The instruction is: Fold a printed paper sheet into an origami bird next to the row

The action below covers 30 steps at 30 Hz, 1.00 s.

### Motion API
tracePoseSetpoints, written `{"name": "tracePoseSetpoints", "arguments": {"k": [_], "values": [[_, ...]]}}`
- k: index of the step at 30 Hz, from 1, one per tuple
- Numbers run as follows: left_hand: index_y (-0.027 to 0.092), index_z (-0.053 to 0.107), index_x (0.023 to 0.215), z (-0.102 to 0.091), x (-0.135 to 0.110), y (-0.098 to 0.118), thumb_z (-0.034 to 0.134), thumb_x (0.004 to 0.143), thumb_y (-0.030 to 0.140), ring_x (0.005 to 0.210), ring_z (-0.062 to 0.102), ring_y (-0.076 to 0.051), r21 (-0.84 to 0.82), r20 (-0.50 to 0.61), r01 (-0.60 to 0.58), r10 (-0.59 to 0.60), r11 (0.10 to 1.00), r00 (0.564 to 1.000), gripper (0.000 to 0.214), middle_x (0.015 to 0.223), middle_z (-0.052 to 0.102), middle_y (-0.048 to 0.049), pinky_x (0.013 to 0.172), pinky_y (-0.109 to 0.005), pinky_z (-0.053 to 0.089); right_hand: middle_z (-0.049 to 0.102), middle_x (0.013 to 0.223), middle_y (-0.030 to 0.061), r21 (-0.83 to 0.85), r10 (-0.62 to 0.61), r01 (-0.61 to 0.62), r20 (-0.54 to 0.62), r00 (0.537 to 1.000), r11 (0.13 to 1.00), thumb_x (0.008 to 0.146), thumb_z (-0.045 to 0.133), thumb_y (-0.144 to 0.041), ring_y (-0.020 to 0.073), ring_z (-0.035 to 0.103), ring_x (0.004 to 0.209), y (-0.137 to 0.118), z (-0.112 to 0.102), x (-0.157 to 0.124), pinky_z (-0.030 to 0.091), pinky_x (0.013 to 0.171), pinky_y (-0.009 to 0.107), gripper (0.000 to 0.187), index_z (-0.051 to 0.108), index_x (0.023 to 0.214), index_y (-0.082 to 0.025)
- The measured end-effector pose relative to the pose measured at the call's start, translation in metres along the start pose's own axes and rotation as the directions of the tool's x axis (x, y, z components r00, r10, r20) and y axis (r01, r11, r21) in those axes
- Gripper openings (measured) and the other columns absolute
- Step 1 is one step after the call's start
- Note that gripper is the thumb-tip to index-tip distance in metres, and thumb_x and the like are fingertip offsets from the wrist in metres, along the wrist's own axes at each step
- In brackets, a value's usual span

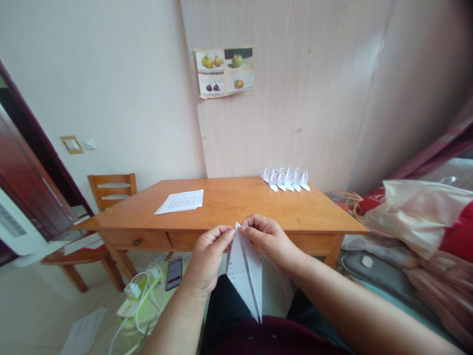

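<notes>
A white folded paper (244,271), long and pointed with a slit down its middle, hangs above my lap in front of the table. At its top tip, my left hand (212,251) pinches the left side between thumb and fingers. My right hand (268,239) pinches the same tip from the right, with the thumb close to the left one. The lower end of the paper narrows to points that aim down toward my body. Faint print shows on its left flap.
Several folded paper figures (284,179) stand in rows at the back right of the wooden table (236,202). Printed sheets (180,201) lie at its left. A phone (174,273) and white cables (148,291) are below left; plastic bags (410,212) are piled at right.
</notes>
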<state>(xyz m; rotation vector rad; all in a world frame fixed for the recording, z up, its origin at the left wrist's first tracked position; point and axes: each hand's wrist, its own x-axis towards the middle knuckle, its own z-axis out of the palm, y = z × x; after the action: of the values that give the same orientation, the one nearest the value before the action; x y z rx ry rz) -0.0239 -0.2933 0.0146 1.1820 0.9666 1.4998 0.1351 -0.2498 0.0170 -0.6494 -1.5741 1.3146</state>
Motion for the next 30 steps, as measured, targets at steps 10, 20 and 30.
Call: {"name": "tracePoseSetpoints", "arguments": {"k": [10,20,30], "values": [[0.016,0.069,0.075,-0.008,-0.007,0.01,0.075,0.078,0.035,0.062,0.049,-0.01,-0.043,-0.048,0.003,-0.005,0.999,0.999,0.02,0.067,0.061,0.0008,0.062,-0.021,0.039,0.051,0.064,-0.0039,0.033,0.02,-0.021,0.031,0.999,0.999,0.083,0.067,-0.048,0.0086,0.042,0.052,-0.006,0.015,0.003,0.032,0.048,0.022,0.03,0.057,0.081,-0.019],[0.015,0.071,0.079,-0.024,-0.015,0.018,0.078,0.075,0.036,0.065,0.051,-0.011,0.001,-0.082,0.0,0.0,1.0,0.997,0.022,0.071,0.064,-0.0013,0.064,-0.022,0.041,0.052,0.065,-0.003,0.076,-0.005,0.001,0.049,0.999,0.997,0.082,0.069,-0.048,0.0095,0.043,0.054,-0.005,0.035,0.005,0.035,0.049,0.023,0.031,0.057,0.08,-0.019],[0.015,0.072,0.086,-0.03,-0.016,0.012,0.074,0.081,0.037,0.074,0.054,-0.012,0.053,-0.052,-0.019,0.022,0.998,0.998,0.023,0.08,0.066,-0.0035,0.071,-0.023,0.043,0.052,0.068,-0.0026,0.074,-0.025,0.021,0.052,0.998,0.997,0.083,0.069,-0.046,0.0093,0.043,0.057,0.001,0.035,0.007,0.035,0.052,0.023,0.03,0.057,0.079,-0.018]]}}
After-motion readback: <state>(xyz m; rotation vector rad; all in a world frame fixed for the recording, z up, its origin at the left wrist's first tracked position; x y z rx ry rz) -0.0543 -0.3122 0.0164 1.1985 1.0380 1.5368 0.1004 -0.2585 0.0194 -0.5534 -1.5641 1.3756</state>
